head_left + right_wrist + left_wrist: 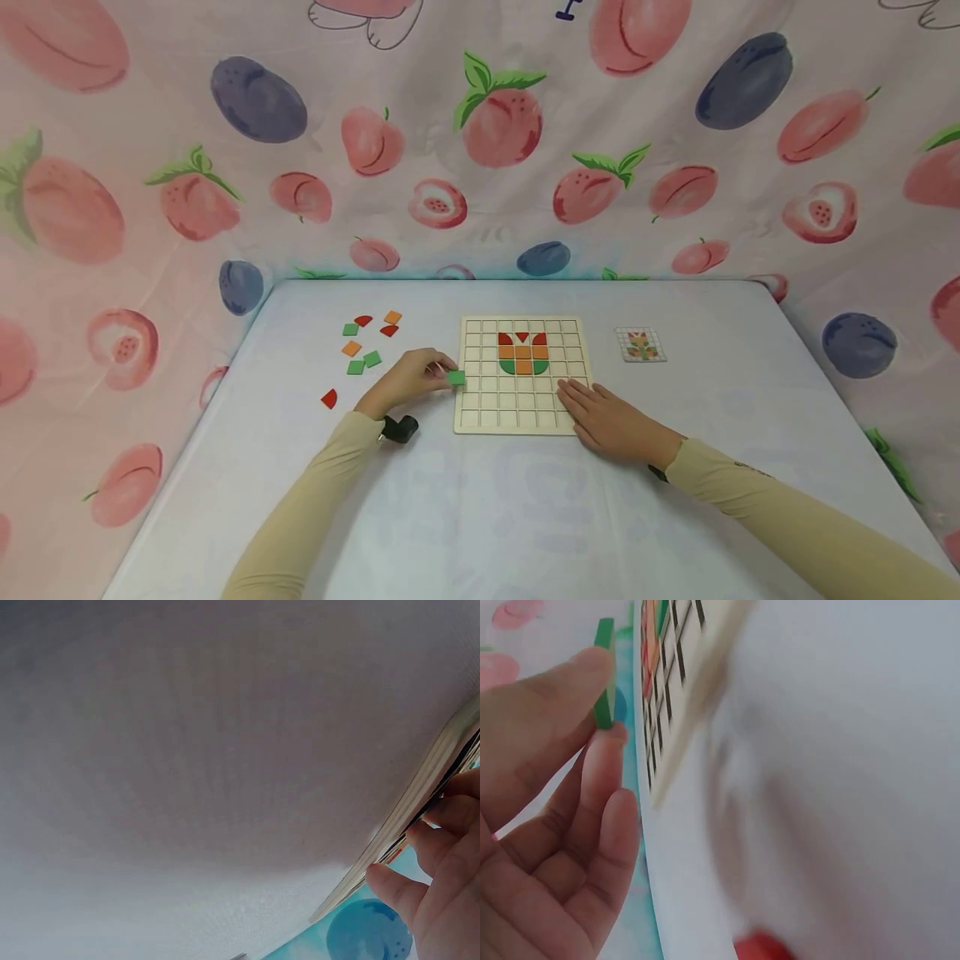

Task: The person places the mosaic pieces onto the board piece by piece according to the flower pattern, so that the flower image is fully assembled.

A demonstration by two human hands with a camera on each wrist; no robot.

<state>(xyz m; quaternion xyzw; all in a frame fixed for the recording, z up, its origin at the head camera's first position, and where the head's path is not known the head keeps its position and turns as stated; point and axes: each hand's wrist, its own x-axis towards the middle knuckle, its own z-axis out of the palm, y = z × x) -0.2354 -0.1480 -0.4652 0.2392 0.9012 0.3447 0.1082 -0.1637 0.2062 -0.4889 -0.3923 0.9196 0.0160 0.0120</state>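
Observation:
My left hand (pixel 414 377) pinches a green square tile (pixel 457 377) between thumb and fingers at the left edge of a wooden grid board (pixel 517 421). In the left wrist view the tile (pixel 605 673) is seen nearly edge-on, gripped at the fingertips. On the board, red, orange and green pieces (pixel 523 352) form a tulip shape in the upper middle cells. My right hand (pixel 618 425) rests with straight fingers on the board's lower right edge. From the right wrist, the fingers (pixel 431 847) lie along the board's side.
Left of the board lie loose tiles: green squares (pixel 356 367), orange squares (pixel 352 348) and red quarter-round pieces (pixel 329 399). A small pattern card (pixel 641 344) with a gridded picture lies right of the board. Fruit-printed cloth (pixel 510 217) rises behind the white table (pixel 517 517).

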